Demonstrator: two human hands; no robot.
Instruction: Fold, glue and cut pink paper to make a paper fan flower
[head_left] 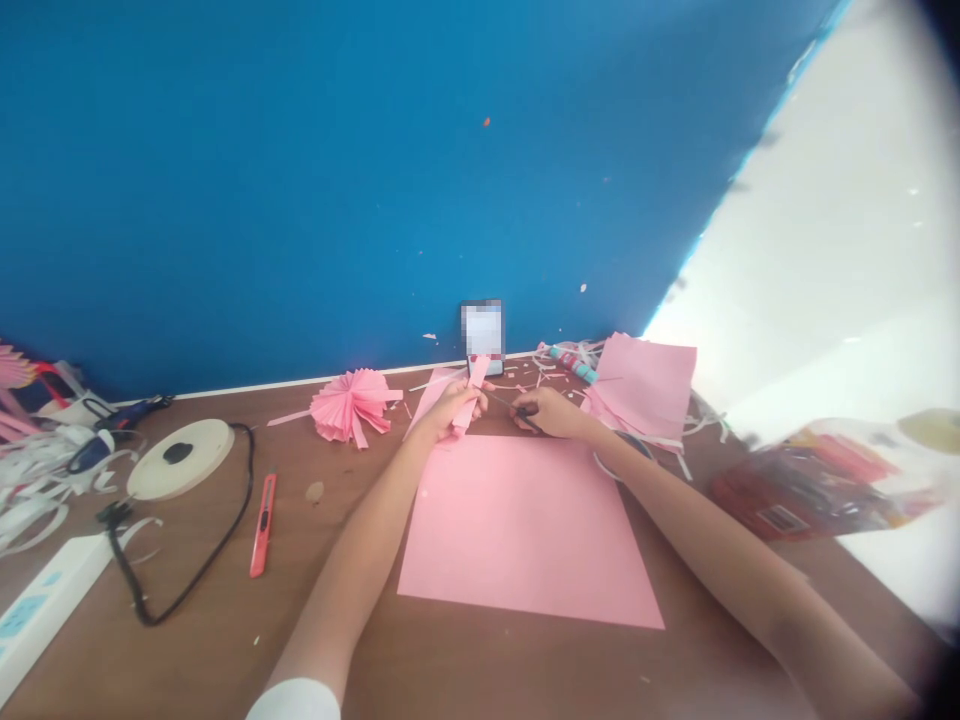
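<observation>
My left hand (456,407) is closed around a narrow folded strip of pink paper (475,385), which stands tilted upward out of the fingers. Just to its right, my right hand (551,412) grips a pair of scissors (526,418) with dark handles. The blades point left toward the strip; whether they touch it is too small to tell. Below both hands a large pink sheet (525,530) lies flat on the brown table (360,640). Part of another pink paper piece (431,395) shows behind my left hand.
Left of my hands are a pleated pink paper fan (352,405), a red utility knife (262,525), a round white disc (180,460) with a black cord, and a power strip (49,610). A phone (484,335) leans on the blue wall. Pink sheets (649,385) and a plastic bag (810,490) lie right.
</observation>
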